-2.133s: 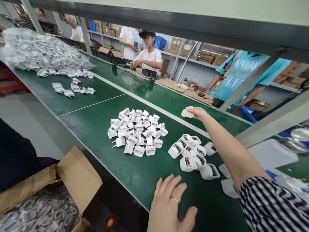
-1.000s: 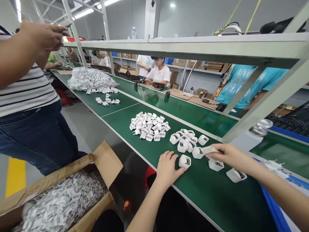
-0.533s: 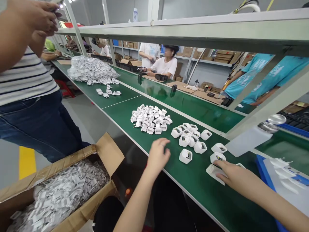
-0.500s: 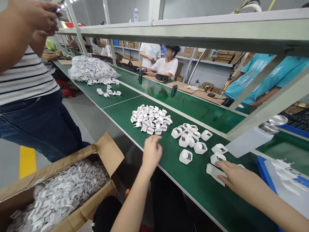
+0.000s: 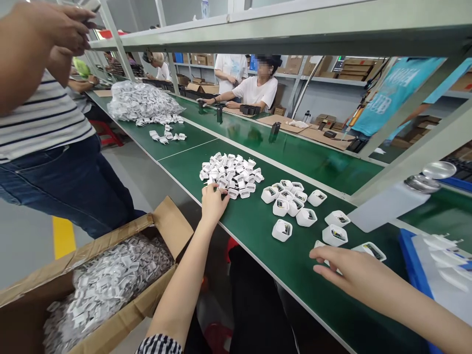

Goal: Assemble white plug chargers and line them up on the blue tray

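My left hand (image 5: 214, 201) reaches across the green belt (image 5: 258, 231) to the near edge of a pile of small white plug parts (image 5: 232, 173). Its fingers are curled together on one piece there. Right of the pile lies a loose group of white charger shells (image 5: 291, 201), open sides up. My right hand (image 5: 341, 268) lies low over the belt with fingers stretched out. It partly covers one white shell (image 5: 319, 244), and another shell (image 5: 369, 250) sits just behind the hand.
An open cardboard box (image 5: 162, 231) of bagged white parts stands on the floor at lower left. A person in a striped shirt (image 5: 44, 123) stands beside it. A blue tray (image 5: 413, 260) and a white bottle (image 5: 383, 211) lie at right. Other workers sit across the line.
My left hand has moved forward and left from beside the shells to the plug pile. My right hand has lifted off the flat white piece and drawn slightly back.
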A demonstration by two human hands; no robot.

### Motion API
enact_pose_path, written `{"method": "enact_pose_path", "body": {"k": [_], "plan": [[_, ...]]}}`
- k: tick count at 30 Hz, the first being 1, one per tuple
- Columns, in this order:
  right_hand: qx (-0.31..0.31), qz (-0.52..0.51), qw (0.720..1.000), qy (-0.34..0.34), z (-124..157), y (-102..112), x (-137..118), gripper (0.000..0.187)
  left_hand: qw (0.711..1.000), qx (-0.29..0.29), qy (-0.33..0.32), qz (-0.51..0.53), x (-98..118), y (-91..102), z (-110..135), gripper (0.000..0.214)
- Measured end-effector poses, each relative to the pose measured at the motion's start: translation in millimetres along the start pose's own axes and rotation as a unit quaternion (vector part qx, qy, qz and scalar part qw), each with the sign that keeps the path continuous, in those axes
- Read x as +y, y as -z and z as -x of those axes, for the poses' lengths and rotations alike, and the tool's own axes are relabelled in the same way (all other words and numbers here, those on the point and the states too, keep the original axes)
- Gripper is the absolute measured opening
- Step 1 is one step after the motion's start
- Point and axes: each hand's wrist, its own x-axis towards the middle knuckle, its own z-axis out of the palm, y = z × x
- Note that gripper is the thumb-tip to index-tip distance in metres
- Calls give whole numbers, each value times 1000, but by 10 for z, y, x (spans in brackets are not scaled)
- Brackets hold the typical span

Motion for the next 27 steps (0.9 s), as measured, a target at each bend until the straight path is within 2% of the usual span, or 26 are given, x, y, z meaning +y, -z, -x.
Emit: {"method": "enact_pose_path", "body": {"k": [5, 8, 11, 13, 15, 18, 20, 22, 23, 24, 27], "plan": [[-1, -13, 1000, 25, 2, 13, -60, 18, 1000, 0, 10, -24, 85, -35, -54, 30], [1, -20, 999, 36, 2, -15, -73, 18, 999, 26, 17, -23, 165, 9, -52, 27], [46, -37, 997, 53, -32, -30, -80, 22, 993, 88, 22, 70, 305, 143, 93, 28], [103, -73, 989, 80, -87, -32, -86, 29, 977, 71, 24, 198, 442, 243, 264, 29], [166, -129, 970, 126, -165, -36, -97, 35, 935, -18, 28, 352, 596, 310, 448, 27], [213, -225, 931, 192, -294, -49, -131, 39, 830, -148, 51, 535, 810, 325, 650, 25], [211, -285, 911, 212, -363, -52, -163, 35, 772, -208, 55, 598, 911, 300, 710, 24], [218, -342, 892, 199, -414, -41, -187, 25, 745, -256, 36, 615, 964, 270, 721, 25], [226, -372, 882, 178, -434, -29, -189, 20, 753, -263, 25, 602, 975, 255, 716, 27], [234, -405, 872, 149, -453, -14, -180, 16, 778, -254, 20, 574, 978, 237, 710, 28], [215, -521, 824, 51, -512, 25, -80, 19, 901, -162, 29, 402, 985, 148, 708, 37]]}}
